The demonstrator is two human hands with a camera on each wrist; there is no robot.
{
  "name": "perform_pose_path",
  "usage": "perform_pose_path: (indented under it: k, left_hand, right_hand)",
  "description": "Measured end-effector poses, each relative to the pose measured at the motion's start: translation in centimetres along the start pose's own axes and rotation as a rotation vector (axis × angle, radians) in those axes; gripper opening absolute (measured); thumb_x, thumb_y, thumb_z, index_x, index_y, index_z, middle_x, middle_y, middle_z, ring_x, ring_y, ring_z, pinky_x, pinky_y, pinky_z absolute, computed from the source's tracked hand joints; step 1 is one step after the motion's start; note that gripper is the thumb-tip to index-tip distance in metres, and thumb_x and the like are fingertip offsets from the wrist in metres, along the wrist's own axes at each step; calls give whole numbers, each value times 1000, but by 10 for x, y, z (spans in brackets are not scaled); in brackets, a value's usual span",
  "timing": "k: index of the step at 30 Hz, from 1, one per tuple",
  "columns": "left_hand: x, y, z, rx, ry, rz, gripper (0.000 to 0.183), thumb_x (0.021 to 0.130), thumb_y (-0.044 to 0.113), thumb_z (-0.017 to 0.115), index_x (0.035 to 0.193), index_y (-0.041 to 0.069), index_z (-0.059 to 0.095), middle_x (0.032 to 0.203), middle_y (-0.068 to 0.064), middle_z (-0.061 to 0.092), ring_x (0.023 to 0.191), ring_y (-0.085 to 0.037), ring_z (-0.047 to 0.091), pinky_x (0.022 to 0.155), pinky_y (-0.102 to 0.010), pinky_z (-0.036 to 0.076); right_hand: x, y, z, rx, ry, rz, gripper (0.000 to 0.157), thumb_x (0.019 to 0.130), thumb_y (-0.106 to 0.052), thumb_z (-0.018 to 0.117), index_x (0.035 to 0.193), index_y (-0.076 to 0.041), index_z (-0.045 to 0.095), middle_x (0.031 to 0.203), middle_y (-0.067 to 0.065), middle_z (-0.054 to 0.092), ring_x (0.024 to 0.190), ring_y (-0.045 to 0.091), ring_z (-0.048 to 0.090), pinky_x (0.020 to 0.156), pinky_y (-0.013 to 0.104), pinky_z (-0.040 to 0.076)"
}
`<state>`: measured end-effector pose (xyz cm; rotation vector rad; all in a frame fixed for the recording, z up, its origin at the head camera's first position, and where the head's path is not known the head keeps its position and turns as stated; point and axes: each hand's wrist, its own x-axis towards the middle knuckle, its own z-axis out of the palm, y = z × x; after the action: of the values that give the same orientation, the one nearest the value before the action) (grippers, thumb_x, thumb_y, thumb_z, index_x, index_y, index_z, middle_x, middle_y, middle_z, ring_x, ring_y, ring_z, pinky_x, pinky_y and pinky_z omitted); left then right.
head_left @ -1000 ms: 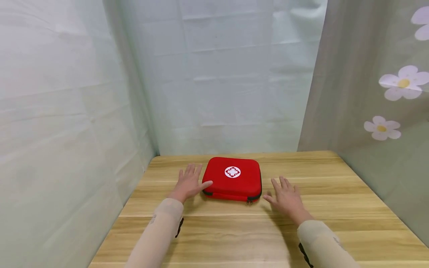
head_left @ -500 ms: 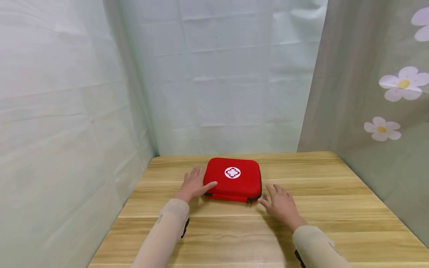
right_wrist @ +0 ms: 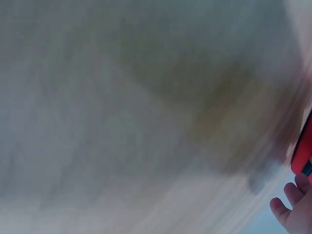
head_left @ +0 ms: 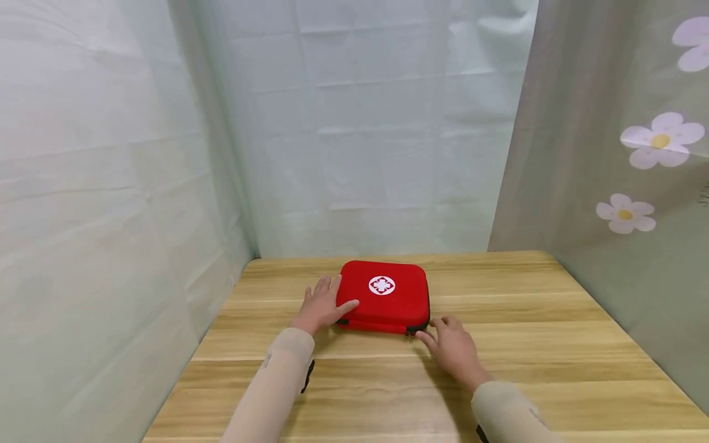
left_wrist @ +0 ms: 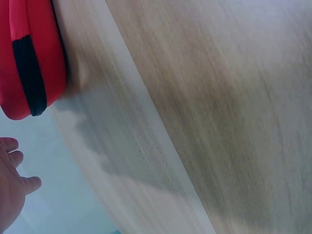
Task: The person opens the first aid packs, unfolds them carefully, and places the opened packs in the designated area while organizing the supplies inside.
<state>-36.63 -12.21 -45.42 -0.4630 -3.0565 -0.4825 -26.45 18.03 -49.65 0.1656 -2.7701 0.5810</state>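
A red zippered first-aid case (head_left: 383, 301) with a white cross emblem lies closed on the wooden table. My left hand (head_left: 320, 307) is at its left side, fingers extended, the thumb reaching over the lid's near left corner. Whether that thumb presses on the lid is unclear. At the case's near right corner is my right hand (head_left: 454, 349), fingers slightly bent. Its thumb and index finger are spread beside the zipper pulls (head_left: 409, 335), with no grip on them visible. The left wrist view shows the case's black zipper end (left_wrist: 30, 73); the right wrist view catches only a sliver of the case (right_wrist: 304, 146).
The wooden table (head_left: 354, 387) extends around the case on all sides. Pale fabric curtains (head_left: 376, 154) hang behind and beside the table, the right one printed with white flowers (head_left: 626, 214).
My left hand has moved right, against the case's left side. My right hand has come left and nearer, up to the corner with the zipper pulls. The case stays closed.
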Motion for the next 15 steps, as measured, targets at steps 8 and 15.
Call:
perform_pose_path:
  k: [8, 15]
  left_hand:
    - [0, 0, 2, -13, -17, 5, 93, 92, 66, 49, 159, 9, 20, 160, -22, 22, 148, -39, 15, 115, -64, 10]
    - [-2, -1, 3, -32, -44, -5, 93, 93, 64, 51, 158, 6, 19, 159, -21, 25, 146, -38, 20, 115, -63, 12]
  right_hand:
    - [-6, -12, 8, 120, -27, 107, 38, 94, -41, 66, 103, -4, 71, 111, 19, 59, 101, 37, 60, 83, 52, 52]
    - [-10, -30, 14, 287, 42, 244, 29, 94, -31, 68, 101, -4, 73, 117, 26, 59, 109, 44, 55, 86, 58, 46]
